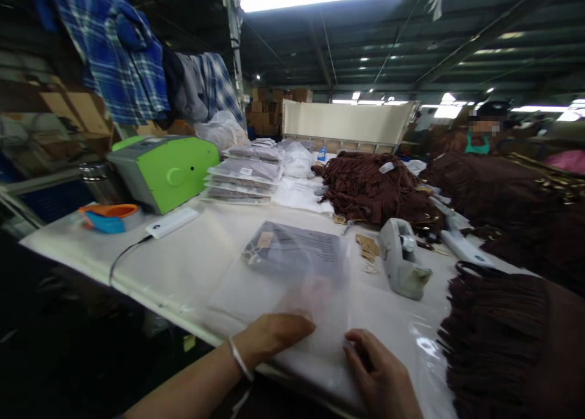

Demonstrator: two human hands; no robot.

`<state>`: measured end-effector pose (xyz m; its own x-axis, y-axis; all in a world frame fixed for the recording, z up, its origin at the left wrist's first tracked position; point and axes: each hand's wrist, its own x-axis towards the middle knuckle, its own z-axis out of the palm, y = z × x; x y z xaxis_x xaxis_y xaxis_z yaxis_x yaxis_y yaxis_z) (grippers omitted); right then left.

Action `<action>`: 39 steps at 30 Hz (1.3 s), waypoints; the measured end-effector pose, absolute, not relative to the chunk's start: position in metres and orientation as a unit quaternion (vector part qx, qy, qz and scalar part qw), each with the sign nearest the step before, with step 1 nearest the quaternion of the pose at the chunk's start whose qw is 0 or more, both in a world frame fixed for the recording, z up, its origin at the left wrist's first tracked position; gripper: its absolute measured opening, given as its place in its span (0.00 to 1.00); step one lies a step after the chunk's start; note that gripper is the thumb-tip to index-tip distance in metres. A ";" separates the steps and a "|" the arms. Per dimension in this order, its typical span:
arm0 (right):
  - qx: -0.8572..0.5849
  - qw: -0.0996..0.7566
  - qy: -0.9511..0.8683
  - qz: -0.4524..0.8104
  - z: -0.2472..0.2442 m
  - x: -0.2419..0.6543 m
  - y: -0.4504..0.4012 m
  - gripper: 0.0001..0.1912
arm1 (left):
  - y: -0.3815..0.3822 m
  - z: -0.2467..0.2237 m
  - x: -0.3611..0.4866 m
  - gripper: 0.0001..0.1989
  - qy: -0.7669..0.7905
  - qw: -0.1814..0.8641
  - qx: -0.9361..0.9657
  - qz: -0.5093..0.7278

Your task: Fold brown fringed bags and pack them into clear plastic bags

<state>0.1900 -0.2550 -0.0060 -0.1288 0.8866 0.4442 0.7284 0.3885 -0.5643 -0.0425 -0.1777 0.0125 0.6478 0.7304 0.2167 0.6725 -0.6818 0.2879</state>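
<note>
On my feed, the clear printed bag (292,271) lies on the near tabletop (196,267), left of the tape dispenser (397,260). My left hand (278,335) is at its near end, my right hand (378,367) half-curled by its near right corner; whether either grip holds plastic, I cannot tell.

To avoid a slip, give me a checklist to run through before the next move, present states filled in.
1. Left hand at the bag: ok.
2. Right hand at the bag's near right edge: ok; firmness of grip: cannot tell.
3. Bag's near end closed: cannot tell, blurred.
4. Tape dispenser apart from the bag: ok, to its right.
5. Brown tags apart from the bag: ok.
</note>
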 end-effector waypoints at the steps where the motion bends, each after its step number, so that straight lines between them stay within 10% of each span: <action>1: -0.527 0.356 -0.764 0.113 -0.002 0.198 -0.255 0.09 | -0.188 0.013 -0.060 0.13 0.406 0.080 0.897 0.155; 12: -0.419 0.335 -0.843 0.031 0.063 0.129 -0.180 0.23 | -0.219 0.056 -0.169 0.05 0.424 -0.058 0.773 0.469; 20: -0.286 0.073 -0.948 0.116 0.025 0.108 -0.181 0.33 | -0.168 0.042 -0.162 0.04 0.456 -0.001 0.880 0.130; 39: -0.379 0.170 -0.894 0.167 0.032 0.118 -0.184 0.25 | -0.153 0.040 -0.157 0.05 0.456 0.097 0.878 0.114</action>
